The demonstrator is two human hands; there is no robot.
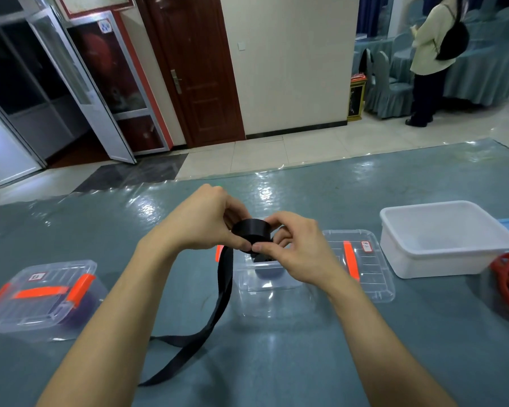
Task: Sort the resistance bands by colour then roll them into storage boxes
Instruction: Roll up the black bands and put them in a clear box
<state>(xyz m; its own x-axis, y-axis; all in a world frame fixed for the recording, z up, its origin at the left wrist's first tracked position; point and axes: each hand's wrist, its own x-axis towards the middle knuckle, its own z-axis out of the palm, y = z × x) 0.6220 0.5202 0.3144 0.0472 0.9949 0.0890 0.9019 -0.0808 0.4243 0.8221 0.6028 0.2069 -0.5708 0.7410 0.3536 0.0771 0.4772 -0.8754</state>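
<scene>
I hold the black resistance band (252, 231) over the open clear box (271, 292). The fingers of my left hand (202, 221) and right hand (297, 251) are clamped on its coil so it cannot unwind. Its loose tail trails onto the desk (276, 362), not yet rolled.
</scene>
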